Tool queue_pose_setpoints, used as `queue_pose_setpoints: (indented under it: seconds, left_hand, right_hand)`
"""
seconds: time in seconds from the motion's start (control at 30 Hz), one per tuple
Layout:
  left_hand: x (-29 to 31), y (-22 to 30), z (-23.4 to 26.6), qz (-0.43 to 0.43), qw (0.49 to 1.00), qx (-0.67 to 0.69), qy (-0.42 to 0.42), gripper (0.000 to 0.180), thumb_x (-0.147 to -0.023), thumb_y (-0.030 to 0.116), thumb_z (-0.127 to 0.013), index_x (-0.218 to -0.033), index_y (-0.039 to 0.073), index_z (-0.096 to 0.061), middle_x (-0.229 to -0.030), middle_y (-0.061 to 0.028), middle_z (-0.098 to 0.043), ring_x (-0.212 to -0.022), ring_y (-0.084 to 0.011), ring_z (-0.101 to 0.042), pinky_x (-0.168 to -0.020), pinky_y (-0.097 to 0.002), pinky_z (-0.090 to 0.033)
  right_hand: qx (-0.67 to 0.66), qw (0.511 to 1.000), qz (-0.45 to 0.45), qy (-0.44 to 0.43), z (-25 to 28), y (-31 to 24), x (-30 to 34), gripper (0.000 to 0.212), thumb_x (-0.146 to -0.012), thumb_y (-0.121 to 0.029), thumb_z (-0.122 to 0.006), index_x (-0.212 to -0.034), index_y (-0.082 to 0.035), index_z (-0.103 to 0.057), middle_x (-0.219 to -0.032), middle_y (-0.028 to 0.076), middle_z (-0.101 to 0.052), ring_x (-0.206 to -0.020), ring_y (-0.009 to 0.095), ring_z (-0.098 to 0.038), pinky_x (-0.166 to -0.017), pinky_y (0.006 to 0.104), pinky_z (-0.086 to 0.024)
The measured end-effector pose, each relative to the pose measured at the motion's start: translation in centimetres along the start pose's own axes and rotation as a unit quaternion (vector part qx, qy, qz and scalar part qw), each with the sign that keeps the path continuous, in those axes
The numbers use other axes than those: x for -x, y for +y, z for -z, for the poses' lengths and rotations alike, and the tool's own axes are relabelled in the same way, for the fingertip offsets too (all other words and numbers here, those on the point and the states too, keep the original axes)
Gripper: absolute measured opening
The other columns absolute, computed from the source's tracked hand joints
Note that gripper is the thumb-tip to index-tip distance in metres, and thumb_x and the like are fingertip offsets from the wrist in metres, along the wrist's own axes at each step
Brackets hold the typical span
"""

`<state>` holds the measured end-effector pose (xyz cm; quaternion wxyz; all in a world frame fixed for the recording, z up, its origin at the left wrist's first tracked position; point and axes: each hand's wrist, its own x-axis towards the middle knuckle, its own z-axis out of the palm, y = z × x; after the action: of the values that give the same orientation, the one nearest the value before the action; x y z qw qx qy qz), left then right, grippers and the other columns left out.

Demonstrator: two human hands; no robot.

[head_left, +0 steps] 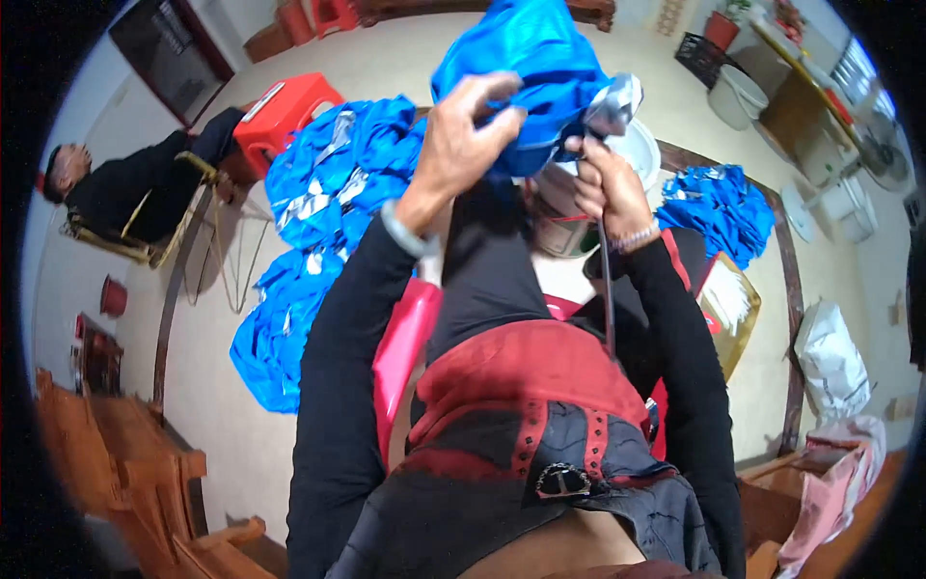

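A bright blue fabric piece (531, 72) with a silver-grey part (613, 104) hangs in front of me, above my knees. My left hand (473, 135) is at its left side, fingers curled and apart, thumb away from them; no grip on the fabric shows. At the fabric's lower right, my right hand (610, 183) is closed round a thin dark cord-like strip (609, 289), which hangs from the fist towards my lap. Whether the right fingers also pinch some fabric is hidden.
Heaps of blue and silver fabric lie to the left (338, 183) and right (719, 212). A white bucket (637, 154) stands behind my right hand. A red stool (285, 116) and a seated person (135, 188) are at left; a white sack (831, 357) is at right.
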<state>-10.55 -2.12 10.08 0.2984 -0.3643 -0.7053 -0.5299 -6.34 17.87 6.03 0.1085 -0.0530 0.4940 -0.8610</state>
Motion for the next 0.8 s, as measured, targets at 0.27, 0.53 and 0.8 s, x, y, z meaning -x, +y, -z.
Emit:
queue_pose_setpoints:
  seconds: [0.27, 0.53, 0.8]
  left_hand:
    - [7.1, 3.5, -5.9, 0.324, 0.843, 0.265, -0.338, 0.030, -0.086, 0.020, -0.049, -0.105, -0.001, -0.053, -0.081, -0.0043, -0.059, -0.070, -0.0098, -0.055, -0.064, -0.0224, -0.046]
    - [10.2, 4.4, -8.7, 0.536, 0.597, 0.531, -0.272, 0.033, -0.091, 0.028, -0.043, -0.107, 0.000, -0.049, -0.067, 0.0019, -0.045, -0.052, -0.0050, -0.043, -0.045, -0.0178, -0.037]
    - [9.3, 3.7, -6.5, 0.484, 0.737, 0.426, -0.201, 0.035, -0.092, 0.029, -0.040, -0.105, -0.002, -0.047, -0.057, 0.0054, -0.033, -0.040, -0.0011, -0.025, -0.033, -0.0159, -0.020]
  right_hand:
    - [-0.242, 0.969, 0.047, -0.019, 6.5, 0.4, -1.4, 0.021, -0.091, -0.027, -0.042, -0.085, -0.008, -0.048, -0.049, -0.005, -0.027, -0.035, 0.006, -0.026, -0.031, 0.0211, -0.025]
    - [-0.197, 0.964, 0.133, 0.120, 6.2, 0.0, -1.7, 0.019, -0.089, -0.026, -0.046, -0.080, -0.009, -0.045, -0.049, -0.005, -0.028, -0.036, 0.006, -0.028, -0.032, 0.0216, -0.025]
    - [0.395, 0.808, 0.320, 0.297, 4.9, -2.8, 2.1, 0.022, -0.086, -0.023, -0.051, -0.079, -0.003, -0.054, -0.061, 0.003, -0.054, -0.052, 0.009, -0.051, -0.044, 0.0221, -0.039]
